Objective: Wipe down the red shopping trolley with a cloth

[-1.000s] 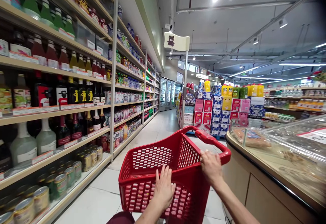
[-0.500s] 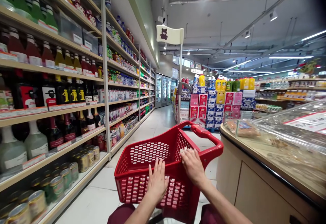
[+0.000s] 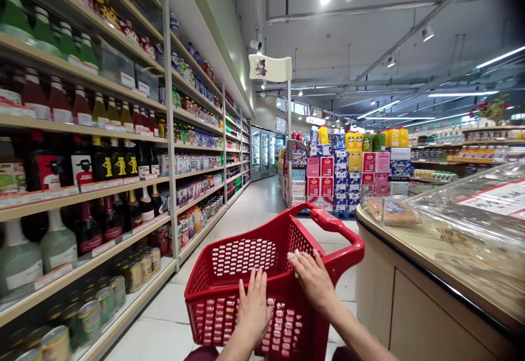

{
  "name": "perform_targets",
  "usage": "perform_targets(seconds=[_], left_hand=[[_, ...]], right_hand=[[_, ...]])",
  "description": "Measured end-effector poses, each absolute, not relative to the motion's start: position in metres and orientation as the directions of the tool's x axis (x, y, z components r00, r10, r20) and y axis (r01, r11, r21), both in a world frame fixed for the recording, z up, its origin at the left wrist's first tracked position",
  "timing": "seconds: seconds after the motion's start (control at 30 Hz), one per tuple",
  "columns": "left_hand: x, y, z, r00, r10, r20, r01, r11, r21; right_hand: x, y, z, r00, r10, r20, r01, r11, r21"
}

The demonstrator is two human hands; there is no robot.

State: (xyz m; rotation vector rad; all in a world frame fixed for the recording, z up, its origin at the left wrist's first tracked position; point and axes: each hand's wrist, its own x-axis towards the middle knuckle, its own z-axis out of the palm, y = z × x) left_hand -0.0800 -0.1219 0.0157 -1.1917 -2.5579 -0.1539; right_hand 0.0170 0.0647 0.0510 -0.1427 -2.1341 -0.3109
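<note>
A red plastic shopping cart [image 3: 262, 284] with perforated walls stands before me, turned sideways, its handle [image 3: 342, 230] to the right. My left hand [image 3: 254, 306] lies with fingers stretched over the cart's near side, the tips by the upper rim. My right hand [image 3: 314, 281] rests at the same rim farther right, near the handle end. Its fingers are extended over the edge and its thumb is apart. Something whitish shows at the right fingertips, too small to name. Inside the cart, the visible part of the basket shows no goods.
Shelves of bottles [image 3: 94, 109] and cans [image 3: 102, 301] run along the left. On the right, a display counter [image 3: 377, 240] has a transparent cover and packaged food [image 3: 391, 211]. Stacked drink boxes [image 3: 320, 178] stand ahead beside a signpost [image 3: 289, 147]. A tiled aisle [image 3: 246, 208] leads to glass-door coolers [image 3: 262, 150].
The view has tilted slightly up, so the cart and both hands sit a little lower in it. Both hands keep their places on the cart.
</note>
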Motion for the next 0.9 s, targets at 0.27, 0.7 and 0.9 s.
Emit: perform_targets(seconds=[0.27,0.7,0.9], left_hand=[[-0.071,-0.111,0.011,-0.631,0.698,0.338,0.746,0.665,0.02],[-0.072,-0.126,0.011,-0.635,0.688,0.352,0.729,0.684,-0.02],[-0.081,-0.135,0.019,-0.649,0.701,0.296,0.728,0.685,-0.025]], right_hand=[[0.03,0.101,0.06,-0.435,0.203,0.877,0.465,0.885,0.026],[0.024,0.08,0.064,-0.507,0.243,0.827,0.486,0.873,0.042],[-0.016,0.024,0.042,-0.653,0.024,0.757,0.226,0.96,0.164]])
